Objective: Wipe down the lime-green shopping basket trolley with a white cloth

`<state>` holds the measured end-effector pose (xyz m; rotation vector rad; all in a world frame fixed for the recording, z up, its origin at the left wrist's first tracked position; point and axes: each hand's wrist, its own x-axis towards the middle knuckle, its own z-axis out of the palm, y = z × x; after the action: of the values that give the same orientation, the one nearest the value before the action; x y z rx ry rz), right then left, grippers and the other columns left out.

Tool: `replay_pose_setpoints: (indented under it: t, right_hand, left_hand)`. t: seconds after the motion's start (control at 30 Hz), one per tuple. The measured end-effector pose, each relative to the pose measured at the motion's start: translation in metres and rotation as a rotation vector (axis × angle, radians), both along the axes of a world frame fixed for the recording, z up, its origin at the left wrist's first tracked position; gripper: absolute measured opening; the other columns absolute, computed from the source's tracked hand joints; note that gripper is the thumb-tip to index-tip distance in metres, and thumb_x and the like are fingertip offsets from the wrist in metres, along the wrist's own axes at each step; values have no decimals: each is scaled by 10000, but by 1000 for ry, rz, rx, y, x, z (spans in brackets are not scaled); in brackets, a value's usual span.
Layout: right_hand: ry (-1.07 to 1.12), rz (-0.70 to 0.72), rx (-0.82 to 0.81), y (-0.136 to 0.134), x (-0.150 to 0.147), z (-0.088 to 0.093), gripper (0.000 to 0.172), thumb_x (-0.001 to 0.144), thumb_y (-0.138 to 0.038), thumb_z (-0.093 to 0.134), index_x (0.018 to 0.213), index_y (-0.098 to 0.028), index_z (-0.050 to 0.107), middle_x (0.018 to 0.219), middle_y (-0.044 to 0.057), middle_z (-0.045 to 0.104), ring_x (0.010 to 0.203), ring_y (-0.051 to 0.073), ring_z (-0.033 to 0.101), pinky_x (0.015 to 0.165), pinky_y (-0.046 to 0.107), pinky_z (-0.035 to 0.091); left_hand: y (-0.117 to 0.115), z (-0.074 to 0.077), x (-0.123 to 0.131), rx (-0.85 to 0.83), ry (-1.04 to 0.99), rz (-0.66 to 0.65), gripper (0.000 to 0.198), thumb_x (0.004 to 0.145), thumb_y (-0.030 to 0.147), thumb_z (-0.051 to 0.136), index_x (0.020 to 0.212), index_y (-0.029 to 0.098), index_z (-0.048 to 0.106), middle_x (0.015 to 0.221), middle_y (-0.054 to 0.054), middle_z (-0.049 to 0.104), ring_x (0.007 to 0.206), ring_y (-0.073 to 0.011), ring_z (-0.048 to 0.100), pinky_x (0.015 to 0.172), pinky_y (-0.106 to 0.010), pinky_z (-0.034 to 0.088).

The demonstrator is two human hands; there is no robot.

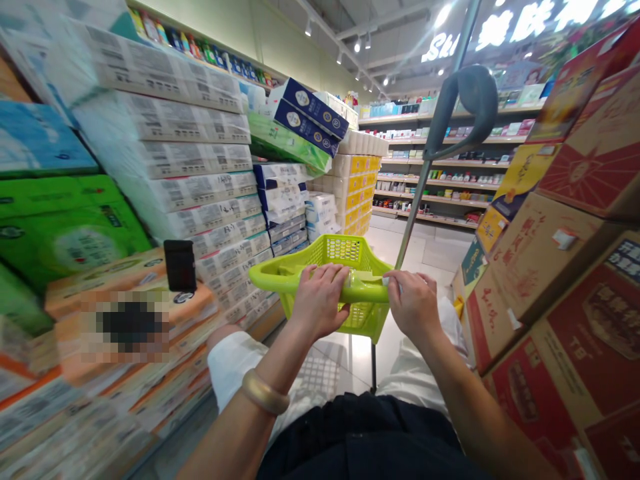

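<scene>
A lime-green plastic shopping basket (343,248) with perforated walls is in front of me, low in the middle of the head view. My left hand (323,297) is closed over the left part of its near green bar, fingers draped across the top. My right hand (415,300) wraps round the right end of the same bar, thumb on the near side. Beside that hand a metal pull rod (416,212) slants up to a grey loop grip (443,117); neither hand is on that grip. What lies deeper inside the basket is mostly hidden.
Tall stacks of wrapped paper packs (200,157) line the left. Orange packs (195,300) hold an upright black object (180,265). Cardboard cartons (543,257) crowd the right. Pale tiled floor (395,230) runs between them towards stocked shelves (440,162).
</scene>
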<state>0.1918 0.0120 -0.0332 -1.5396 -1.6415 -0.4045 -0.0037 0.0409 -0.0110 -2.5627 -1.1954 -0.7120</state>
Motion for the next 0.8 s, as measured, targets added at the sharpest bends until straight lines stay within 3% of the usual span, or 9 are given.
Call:
replay_pose_setpoints:
  t: [0.2,0.5,0.63,0.8]
  right_hand:
    - [-76,42,-8,-1,-28,3,240,939,-205,423,923,-201,662,880,37,719,829,186,626,980,357,272]
    - [-13,306,-29,1,14,-2,265,975,-259,381,989,-222,643,980,29,712,903,171,630,928,338,354]
    - [55,305,1,-2,7,-7,281,971,-261,367,983,-221,645,965,43,706,920,186,626,951,359,362]
    - [42,353,11,-8,-12,-4,282,970,-258,373,1009,-221,649,977,49,704,913,182,624,933,351,382]
  left_hand:
    - [4,-1,-6,16,-20,-3,602,726,322,632,1298,235,465,1337,-74,567,1226,-281,493,1070,-482,265]
    - [14,5,-26,-7,-27,-65,627,713,383,662,1298,234,495,1319,-75,587,1200,-279,526,1050,-461,298]
    - [17,8,-31,-24,-42,-86,679,701,524,675,1292,231,516,1304,-82,599,1196,-283,529,1065,-452,294]
    - [24,10,-45,-69,-83,-47,498,838,532,500,1230,235,578,1262,-64,637,1172,-256,560,1054,-446,315]
